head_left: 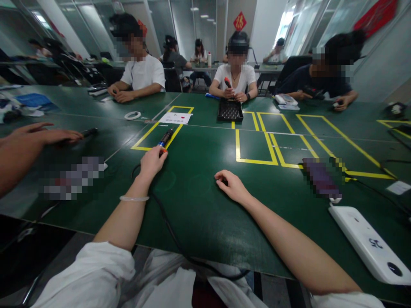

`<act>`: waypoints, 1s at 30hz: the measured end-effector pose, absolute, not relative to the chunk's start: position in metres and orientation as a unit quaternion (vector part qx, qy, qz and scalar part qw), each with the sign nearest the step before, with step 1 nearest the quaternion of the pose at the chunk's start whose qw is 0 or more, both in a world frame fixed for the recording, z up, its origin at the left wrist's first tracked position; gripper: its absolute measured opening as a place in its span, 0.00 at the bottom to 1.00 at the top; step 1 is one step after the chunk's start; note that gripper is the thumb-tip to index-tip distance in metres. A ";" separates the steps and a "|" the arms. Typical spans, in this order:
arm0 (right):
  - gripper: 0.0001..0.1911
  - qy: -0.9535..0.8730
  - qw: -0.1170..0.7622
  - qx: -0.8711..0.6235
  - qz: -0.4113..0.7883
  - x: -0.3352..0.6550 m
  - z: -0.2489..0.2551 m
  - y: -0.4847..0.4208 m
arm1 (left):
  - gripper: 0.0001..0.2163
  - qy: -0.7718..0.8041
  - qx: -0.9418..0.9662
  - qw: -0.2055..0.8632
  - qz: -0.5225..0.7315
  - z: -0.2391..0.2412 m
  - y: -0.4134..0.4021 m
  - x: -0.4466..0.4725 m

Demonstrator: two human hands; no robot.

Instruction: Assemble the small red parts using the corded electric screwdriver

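Note:
My left hand (152, 162) reaches forward over the green table (199, 205) and is closed on the rear end of a black tool with a blue and orange collar (166, 139). The tool lies pointing away from me across a yellow tape line, and its black cable (170, 226) runs back toward my lap. A pale bracelet sits on that wrist. My right hand (229, 185) rests on the table to the right, fingers curled loosely with nothing visible in them.
A black tray (230, 111) and a white card (175, 118) lie farther out among yellow tape rectangles. A white power strip (369, 244) sits at right. Another person's arm (32, 143) reaches in from the left. Several people sit along the far side.

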State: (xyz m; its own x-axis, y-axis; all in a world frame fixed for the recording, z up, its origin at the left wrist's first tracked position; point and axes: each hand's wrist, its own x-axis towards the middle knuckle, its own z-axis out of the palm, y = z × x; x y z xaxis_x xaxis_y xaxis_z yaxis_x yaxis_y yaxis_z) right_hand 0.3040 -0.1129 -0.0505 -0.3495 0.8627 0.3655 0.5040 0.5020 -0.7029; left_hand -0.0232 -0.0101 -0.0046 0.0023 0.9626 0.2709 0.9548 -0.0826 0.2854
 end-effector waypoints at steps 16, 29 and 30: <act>0.07 -0.774 0.369 -0.368 0.359 0.300 -0.043 -0.120 | 0.27 0.276 0.746 0.588 0.146 -0.009 -0.074 0.096; 0.05 -0.742 0.412 -0.414 0.329 0.301 -0.046 -0.117 | 0.14 0.312 0.711 0.600 0.189 -0.017 -0.071 0.099; 0.06 -0.742 0.412 -0.413 0.331 0.301 -0.046 -0.117 | 0.14 0.312 0.714 0.596 0.192 -0.017 -0.072 0.100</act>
